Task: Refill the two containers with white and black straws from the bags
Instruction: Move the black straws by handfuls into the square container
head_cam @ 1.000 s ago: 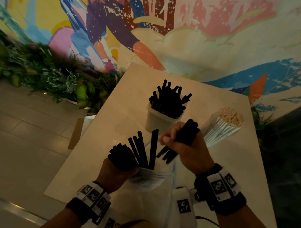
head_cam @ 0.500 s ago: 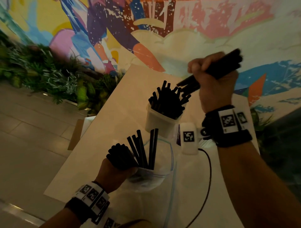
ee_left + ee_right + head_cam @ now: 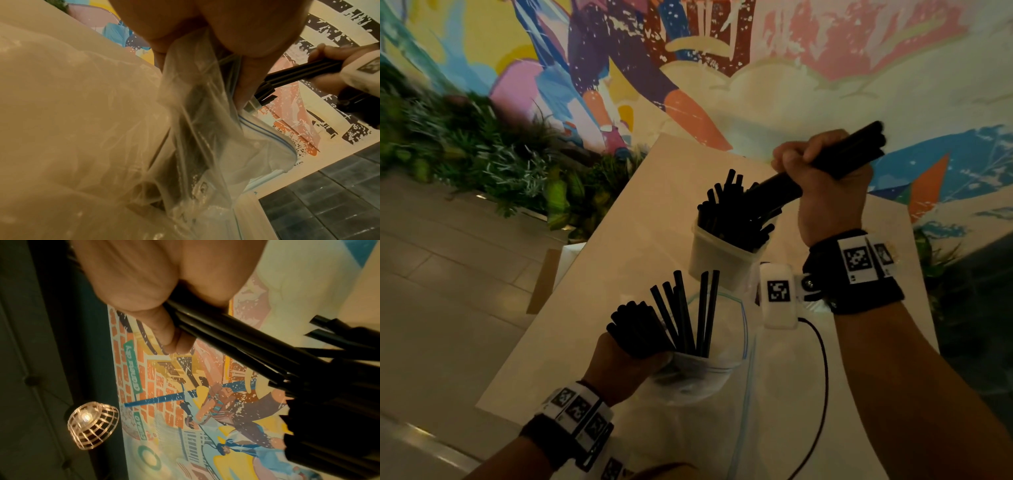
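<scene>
My right hand (image 3: pixel 822 178) grips a bundle of black straws (image 3: pixel 849 150), tilted, with its lower end among the black straws standing in the white tub (image 3: pixel 719 263). The right wrist view shows the same bundle (image 3: pixel 226 337) running from my fist into the tub's straws (image 3: pixel 329 418). My left hand (image 3: pixel 626 363) holds the clear zip bag (image 3: pixel 702 373) upright near the table's front. Several black straws (image 3: pixel 681 315) stick out of its mouth. In the left wrist view the bag's plastic (image 3: pixel 195 113) is bunched under my fingers. No white straws or second container show.
The pale table (image 3: pixel 654 222) stands cornerwise against a painted wall. Plants (image 3: pixel 482 164) line the wall's foot to the left, above a tiled floor. A black cable (image 3: pixel 822 377) hangs from my right wrist camera over the table.
My right hand lifted a bundle of black straws from the bag, swung it up and back, then lowered it onto the tub. The left hand and bag stayed put.
</scene>
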Motion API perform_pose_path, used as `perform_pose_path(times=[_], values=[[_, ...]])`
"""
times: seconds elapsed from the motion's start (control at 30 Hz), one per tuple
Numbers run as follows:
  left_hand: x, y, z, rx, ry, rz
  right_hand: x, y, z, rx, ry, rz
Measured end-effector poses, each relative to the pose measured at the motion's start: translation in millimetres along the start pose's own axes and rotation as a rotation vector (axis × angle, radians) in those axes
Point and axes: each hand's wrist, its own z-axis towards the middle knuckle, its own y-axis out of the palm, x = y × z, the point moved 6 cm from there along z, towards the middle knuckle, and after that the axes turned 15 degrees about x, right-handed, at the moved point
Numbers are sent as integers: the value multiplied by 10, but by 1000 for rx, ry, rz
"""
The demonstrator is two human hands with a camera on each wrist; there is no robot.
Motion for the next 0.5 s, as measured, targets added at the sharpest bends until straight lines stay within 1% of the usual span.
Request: perform_pose_path(times=[0.1,0.27,0.4,0.5], values=[[-4,-10,-5,17,-4,-6,-22,-96,81,48,-25,22],[16,-14,-15,17,-31,-1,81,-93,18,44,-32,-41],[67,-10,-25,-5,9,23,-47,-107,107,65,-77,-15],[56,-11,-24,3,-4,39,78,-100,54,56,-12,-23]])
